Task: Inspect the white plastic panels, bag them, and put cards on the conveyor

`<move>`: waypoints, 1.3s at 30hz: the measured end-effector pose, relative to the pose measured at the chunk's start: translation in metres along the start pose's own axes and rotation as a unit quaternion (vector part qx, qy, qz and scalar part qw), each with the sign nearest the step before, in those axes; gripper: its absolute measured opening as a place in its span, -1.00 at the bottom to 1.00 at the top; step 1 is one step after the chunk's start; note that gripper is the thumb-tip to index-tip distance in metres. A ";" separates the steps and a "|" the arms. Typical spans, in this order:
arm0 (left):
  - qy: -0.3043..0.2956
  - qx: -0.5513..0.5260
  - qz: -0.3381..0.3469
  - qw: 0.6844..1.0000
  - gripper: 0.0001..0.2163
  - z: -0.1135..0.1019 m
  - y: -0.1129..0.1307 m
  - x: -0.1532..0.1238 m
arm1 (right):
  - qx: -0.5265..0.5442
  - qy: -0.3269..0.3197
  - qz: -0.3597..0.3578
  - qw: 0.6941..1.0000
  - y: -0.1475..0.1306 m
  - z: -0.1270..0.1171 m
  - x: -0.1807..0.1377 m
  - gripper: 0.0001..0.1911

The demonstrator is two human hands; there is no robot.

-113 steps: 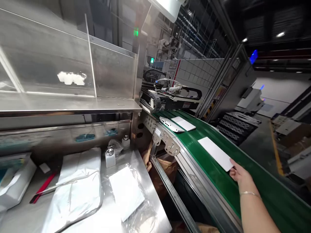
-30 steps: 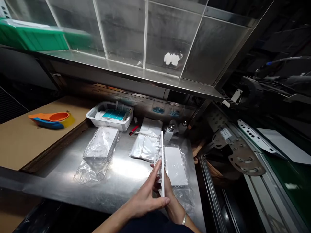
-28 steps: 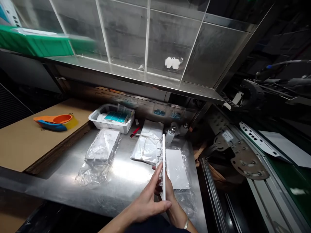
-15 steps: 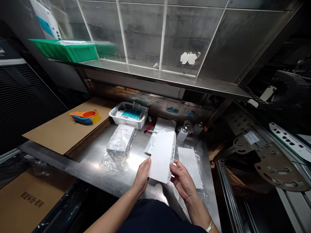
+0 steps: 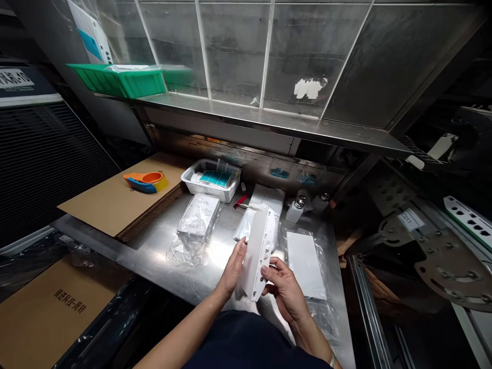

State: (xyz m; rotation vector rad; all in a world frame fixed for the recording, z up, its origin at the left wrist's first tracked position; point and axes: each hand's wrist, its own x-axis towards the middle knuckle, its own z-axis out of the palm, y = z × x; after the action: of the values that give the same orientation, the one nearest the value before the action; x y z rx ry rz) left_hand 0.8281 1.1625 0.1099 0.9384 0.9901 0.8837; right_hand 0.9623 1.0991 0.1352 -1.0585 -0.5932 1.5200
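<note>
Together, we have both hands on one white plastic panel (image 5: 258,251), raised above the steel table (image 5: 215,264) in front of our body. Our right hand (image 5: 287,289) pinches the panel's near, lower end, thumb on top and fingers curled beneath. Our left hand (image 5: 232,269) lies half flattened against the broad plain face, its fingertips pressed to the middle of that face and nothing else in its grasp.

The panel stands on edge and tilts. Its long axis runs from the gap between our palms up and away toward the back of the bench. The plain face turns left, toward our left hand. The narrow side with small openings turns right, toward our right hand, which is nearer to the panel's lower corner.

Just beside our right hand a bagged white panel (image 5: 305,261) lies flat on the table, its long axis roughly in line with the held one. To the left, apart from our left hand, sits a bagged white box (image 5: 199,218). Farther back are a dispenser bottle (image 5: 296,210) and a white tray (image 5: 209,192). A cardboard sheet (image 5: 111,205) lies far left, and a green bin (image 5: 119,82) sits on the shelf above.
</note>
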 end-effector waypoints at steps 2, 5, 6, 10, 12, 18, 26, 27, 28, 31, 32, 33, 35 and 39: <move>0.004 -0.004 -0.002 1.000 -0.44 0.000 -0.001 -0.001 | -0.003 -0.002 0.002 1.000 0.001 0.001 0.000 -0.71; 0.003 -0.003 -0.001 1.000 -0.45 0.000 -0.002 -0.002 | -0.007 -0.009 0.004 1.000 0.003 0.002 0.000 -0.73; 0.003 0.000 0.000 1.000 -0.46 0.000 -0.003 -0.002 | -0.009 -0.012 0.003 1.000 0.004 0.002 0.000 -0.73; 0.012 0.012 -0.004 1.000 -0.46 -0.002 -0.006 -0.002 | -0.014 -0.015 0.006 1.000 0.008 0.002 0.001 -0.73; 0.008 0.013 -0.004 1.000 -0.44 -0.003 -0.007 -0.003 | -0.015 -0.014 0.007 1.000 0.009 0.002 0.001 -0.72; -0.059 0.028 0.057 0.996 -0.19 -0.004 -0.002 -0.005 | -0.060 -0.038 -0.008 0.997 0.010 0.003 -0.003 -0.73; -0.073 0.047 0.046 0.995 -0.11 -0.001 0.010 -0.010 | -0.183 0.080 -0.128 0.971 -0.019 0.003 0.021 -0.58; -0.076 0.045 0.043 0.995 -0.12 0.000 0.010 -0.010 | -0.209 0.075 -0.146 0.964 -0.023 0.006 0.024 -0.63; -0.078 0.044 0.043 0.995 -0.13 0.000 0.010 -0.011 | -0.231 0.070 -0.162 0.957 -0.026 0.008 0.028 -0.66; -0.073 0.046 0.048 0.995 -0.16 -0.001 0.009 -0.012 | -0.239 0.067 -0.185 0.951 -0.030 0.011 0.035 -0.61; -0.069 0.048 0.048 0.995 -0.16 -0.001 0.008 -0.013 | -0.217 0.071 -0.183 0.956 -0.030 0.011 0.037 -0.61; -0.067 0.050 0.046 0.995 -0.15 -0.002 0.008 -0.013 | -0.190 0.076 -0.180 0.962 -0.030 0.010 0.039 -0.63; -0.066 0.050 0.037 0.996 -0.14 -0.004 0.007 -0.014 | -0.136 0.089 -0.180 0.970 -0.029 0.007 0.041 -0.70; -0.072 0.045 0.030 0.996 -0.13 -0.004 0.003 -0.015 | -0.078 0.079 -0.152 0.982 -0.032 0.007 0.043 -0.66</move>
State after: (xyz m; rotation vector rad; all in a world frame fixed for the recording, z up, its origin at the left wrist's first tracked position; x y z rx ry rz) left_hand 0.8193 1.1503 0.1161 1.0969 0.8879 0.8147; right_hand 0.9739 1.1489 0.1520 -1.1382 -0.7343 1.1282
